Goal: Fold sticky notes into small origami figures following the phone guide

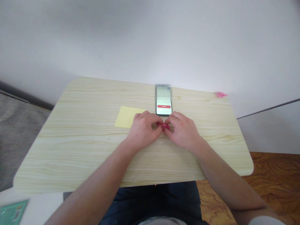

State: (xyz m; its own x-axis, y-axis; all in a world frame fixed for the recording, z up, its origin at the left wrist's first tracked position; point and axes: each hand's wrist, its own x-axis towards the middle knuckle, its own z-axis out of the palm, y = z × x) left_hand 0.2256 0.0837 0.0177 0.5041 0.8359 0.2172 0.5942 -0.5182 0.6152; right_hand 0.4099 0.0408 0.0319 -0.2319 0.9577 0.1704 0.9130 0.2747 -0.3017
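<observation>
Forearms (99, 184) slant inward; left hand (144, 128), right hand (184, 128) pinch pink object (166, 126).

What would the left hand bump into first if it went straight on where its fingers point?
Most likely the right hand, just across the small pink item that it and the left hand pinch; exact depth is unclear.

Dark navy cloth legwear (136, 203) covers the lap, with visible creases. A pale grey-white fabric edge (161, 221) shows at the waist. A plain white cloth sleeve (266, 221) shows on the right side. Left hand (143, 128) and right hand (184, 129) are bare.
</observation>
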